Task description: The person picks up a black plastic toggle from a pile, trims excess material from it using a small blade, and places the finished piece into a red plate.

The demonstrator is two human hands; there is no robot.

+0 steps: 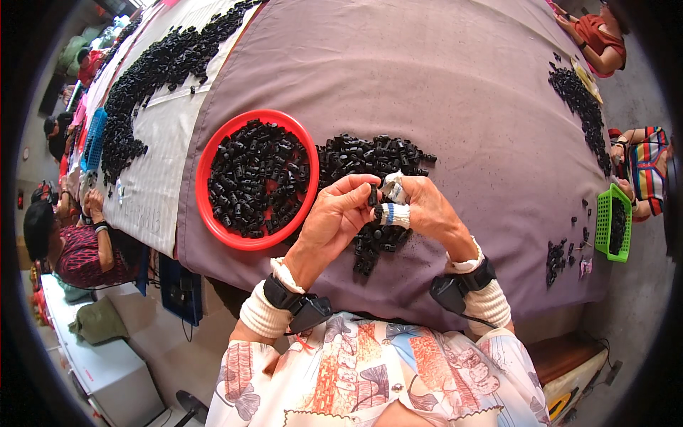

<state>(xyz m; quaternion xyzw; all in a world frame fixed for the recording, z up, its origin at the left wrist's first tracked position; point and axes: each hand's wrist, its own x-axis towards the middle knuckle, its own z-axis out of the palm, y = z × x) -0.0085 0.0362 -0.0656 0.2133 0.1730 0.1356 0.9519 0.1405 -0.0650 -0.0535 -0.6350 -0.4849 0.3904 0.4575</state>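
My left hand (pixel 334 217) pinches a small black cylindrical plastic part (pixel 373 195) between thumb and fingers, in front of my chest. Close against it, my right hand (pixel 427 206) is closed, with white wrapping on its thumb and a finger. Whatever its fingertips grip is mostly covered, though they meet the left hand at the same black part. Beneath and beyond both hands spreads a loose pile of like black parts (pixel 377 156) on the table. To the left of my left hand stands a round red basin (pixel 307 206) holding many more of these parts.
A mauve cloth covers the table (pixel 498 92). Along the far left, a long black heap (pixel 163 64) lies on a pale cloth beside a blue basket (pixel 94 139). At right are a green basket (pixel 605 220) and another heap (pixel 580 107). Other people sit along both sides.
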